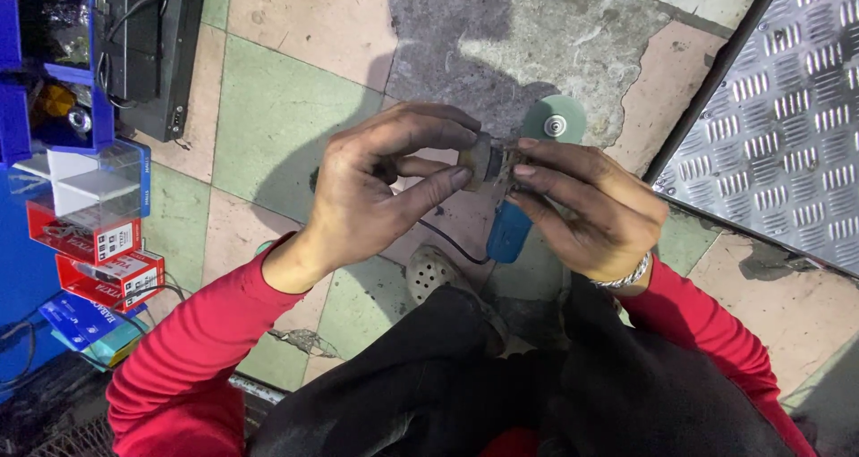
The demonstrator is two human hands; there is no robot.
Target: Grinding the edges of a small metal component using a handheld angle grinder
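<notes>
My left hand (376, 184) pinches a small dark metal part (488, 160) between thumb and fingers. My right hand (582, 208) grips the same part from the right side, fingertips touching it. Both hands are grimy and meet above the floor. Beneath them lies a blue angle grinder (510, 230) with a greenish disc (555, 119) and a black cord. Red sleeves and dark trousers fill the lower view.
Blue bins and shelves (54, 81) with small red and blue boxes (98, 260) stand at the left. A black case (152, 54) lies at top left. A metal checker plate (787, 126) covers the right. A grey perforated shoe (434, 273) rests on the tiled floor.
</notes>
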